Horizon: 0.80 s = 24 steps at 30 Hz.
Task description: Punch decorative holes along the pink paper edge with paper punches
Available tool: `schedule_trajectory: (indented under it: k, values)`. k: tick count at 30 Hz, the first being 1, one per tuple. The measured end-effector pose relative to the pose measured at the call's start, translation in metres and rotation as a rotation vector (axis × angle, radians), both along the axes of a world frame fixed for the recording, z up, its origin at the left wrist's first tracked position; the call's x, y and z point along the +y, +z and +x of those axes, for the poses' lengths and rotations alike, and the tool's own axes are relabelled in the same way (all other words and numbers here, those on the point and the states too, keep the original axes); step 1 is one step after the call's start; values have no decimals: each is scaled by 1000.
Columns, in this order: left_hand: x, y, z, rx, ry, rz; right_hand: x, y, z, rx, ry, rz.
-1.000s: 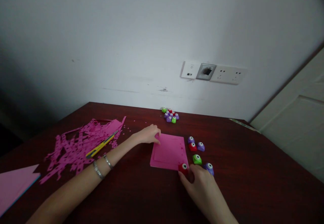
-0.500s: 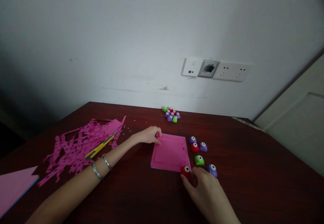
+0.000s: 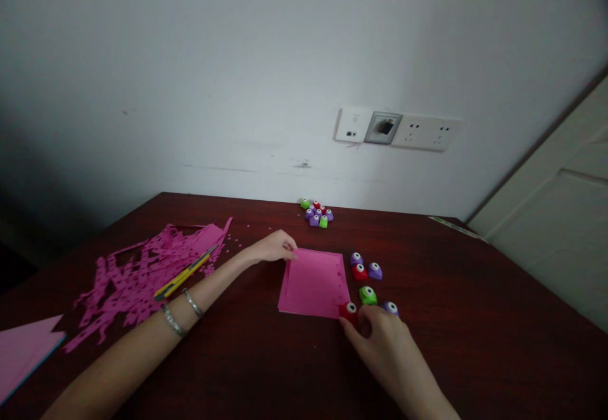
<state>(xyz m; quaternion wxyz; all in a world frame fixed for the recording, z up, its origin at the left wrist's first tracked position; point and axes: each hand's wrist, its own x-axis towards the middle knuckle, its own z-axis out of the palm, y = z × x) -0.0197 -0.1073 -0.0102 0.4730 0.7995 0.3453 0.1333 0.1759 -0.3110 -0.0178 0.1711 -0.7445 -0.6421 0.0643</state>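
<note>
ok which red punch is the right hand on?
The red punch at the near right corner of the pink paper, held by the right hand. The other red punches sit farther back, untouched.

The left grip [image 3: 275,246] pinches the far corner of pink paper [image 3: 313,284], which lies between it and the right grip [image 3: 384,339]. The latter holds a red punch [image 3: 348,311]; just beyond that grip sits a green punch [image 3: 368,295]. Left of the left grip, pink scraps [image 3: 156,271] and a yellow cutter [image 3: 185,273] lie on the surface [image 3: 266,369]; beyond that grip, coloured punches [image 3: 314,220] cluster near the wall [image 3: 237,90].
</note>
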Motion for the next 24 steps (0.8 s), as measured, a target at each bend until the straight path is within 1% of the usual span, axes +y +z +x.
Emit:
schedule_trajectory:
  k: [3,6,9,13,19,24]
  values:
    - [1,4,-3,-20,-16,-52,1,-2,3,19,-6,15]
    - [2,6,-6,-24,7,-89,0,-1,5,44,-11,37]
    - [2,7,-7,-59,33,-145,0,0,4,57,-25,54]
    - [2,6,-7,-102,35,-208,1,0,4,38,-39,78]
    - [1,5,-7,-106,42,-235,3,-2,5,81,-31,91]
    - [1,6,-7,-111,45,-242,3,-2,5,69,-44,82]
